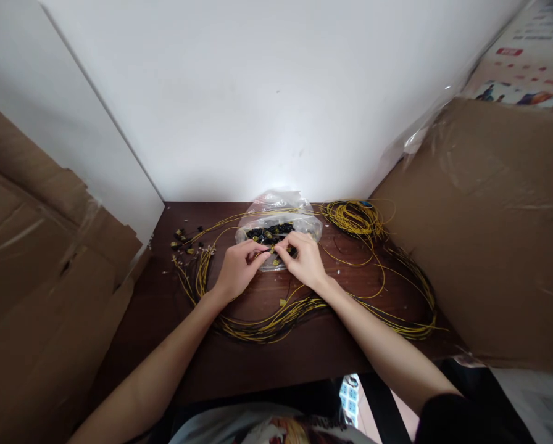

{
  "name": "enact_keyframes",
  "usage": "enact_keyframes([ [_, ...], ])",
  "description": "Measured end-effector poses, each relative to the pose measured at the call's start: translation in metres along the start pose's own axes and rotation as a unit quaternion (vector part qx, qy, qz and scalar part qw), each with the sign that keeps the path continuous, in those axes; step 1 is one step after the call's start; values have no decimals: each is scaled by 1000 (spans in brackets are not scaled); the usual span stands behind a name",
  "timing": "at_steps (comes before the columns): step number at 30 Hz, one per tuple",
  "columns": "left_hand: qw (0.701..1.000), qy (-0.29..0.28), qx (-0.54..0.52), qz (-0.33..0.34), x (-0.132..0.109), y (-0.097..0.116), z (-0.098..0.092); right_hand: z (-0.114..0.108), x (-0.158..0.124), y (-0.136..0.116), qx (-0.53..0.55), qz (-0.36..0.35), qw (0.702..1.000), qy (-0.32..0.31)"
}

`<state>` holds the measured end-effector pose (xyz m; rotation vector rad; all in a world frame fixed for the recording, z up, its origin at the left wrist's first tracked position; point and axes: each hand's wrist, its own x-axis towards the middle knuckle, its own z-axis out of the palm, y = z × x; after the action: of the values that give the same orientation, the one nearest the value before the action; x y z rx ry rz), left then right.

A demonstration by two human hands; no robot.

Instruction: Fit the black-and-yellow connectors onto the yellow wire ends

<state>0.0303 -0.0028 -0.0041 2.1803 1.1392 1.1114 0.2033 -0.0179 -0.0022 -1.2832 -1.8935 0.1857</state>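
Pinching a tiny dark-and-yellow piece [271,249] between thumb and forefinger: left hand [240,265] from 9 o'clock, right hand [305,258] from 3. Best done, I judge, with light, level grips, tips close together. Clear bag [304,216] with black parts [271,232] lies at 12, wire bundle [265,332] at 6. Fingertips cover most of the piece; its shape and ends are indistinct.

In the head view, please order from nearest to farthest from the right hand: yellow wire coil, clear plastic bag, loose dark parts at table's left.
1. Clear plastic bag, just beyond the right hand.
2. Yellow wire coil, to its back right.
3. Loose dark parts, across at the left.
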Motion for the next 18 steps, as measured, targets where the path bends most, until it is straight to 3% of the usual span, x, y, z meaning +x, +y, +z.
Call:
enact_keyframes([
  [7, 999, 15, -42, 30, 0, 6, -3, -3, 1, -1, -35, 19, 998, 45],
  [11, 999, 16, -37, 32, 0, 5, -4, -5, 0, -2, -66, -21, 996, 61],
  [18, 999, 2, -10, 33, -3, 2, -2, -8, -2, -11, -70, -96, 993, 11],
])
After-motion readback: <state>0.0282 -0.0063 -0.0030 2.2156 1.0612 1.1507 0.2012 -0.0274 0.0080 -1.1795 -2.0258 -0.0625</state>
